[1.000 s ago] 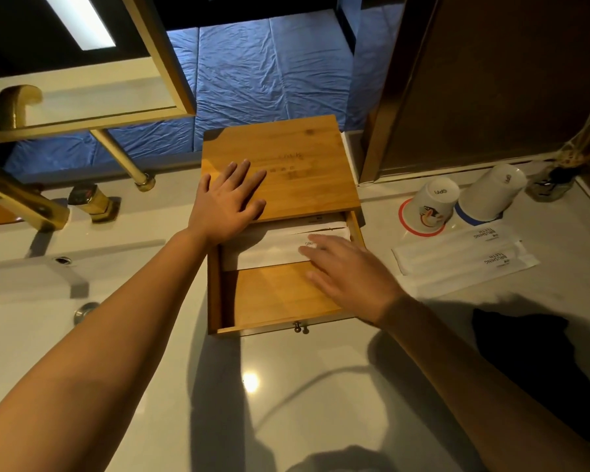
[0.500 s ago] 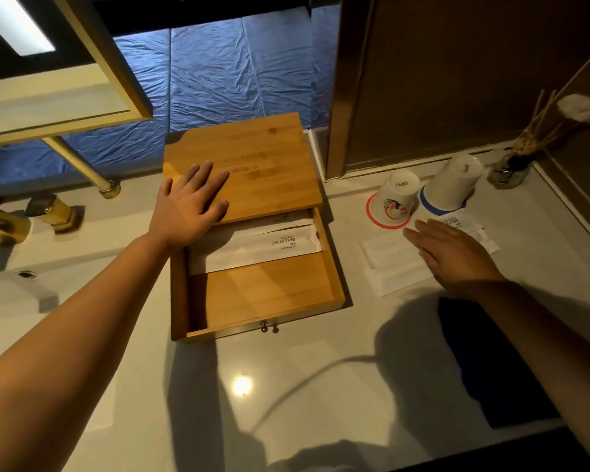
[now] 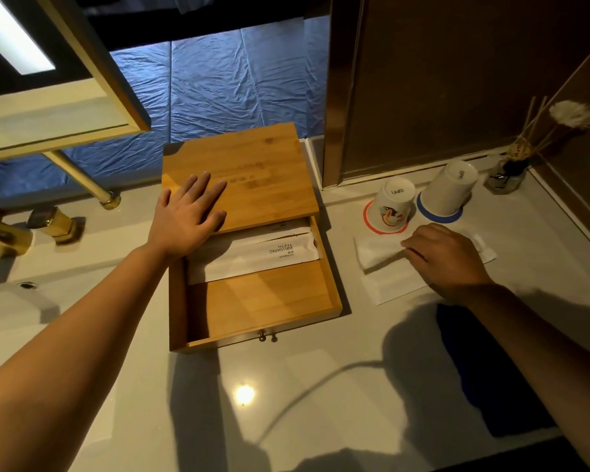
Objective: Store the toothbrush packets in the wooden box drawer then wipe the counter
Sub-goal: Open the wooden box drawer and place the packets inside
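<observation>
A wooden box point(image 3: 259, 158) stands on the white counter point(image 3: 304, 376) with its drawer point(image 3: 269, 301) pulled out toward me. Two white toothbrush packets point(image 3: 252, 257) lie across the back of the drawer. My left hand point(image 3: 188, 216) rests flat on the box lid, fingers spread. To the right of the box, two more toothbrush packets point(image 3: 378, 253) lie on the counter. My right hand point(image 3: 447, 257) lies over them, its fingers curled on the upper packet, whose left end looks slightly raised.
Two upturned paper cups point(image 3: 392, 206) point(image 3: 447, 192) stand just behind the loose packets, with a reed diffuser point(image 3: 508, 175) in the back right corner. A dark blue cloth point(image 3: 484, 369) lies near the front right edge. A brass faucet point(image 3: 0, 233) and sink point(image 3: 7, 318) are at left.
My right hand left the drawer, moved right to the packets on the counter, and now curls its fingers on the upper one. My left hand stayed on the lid.
</observation>
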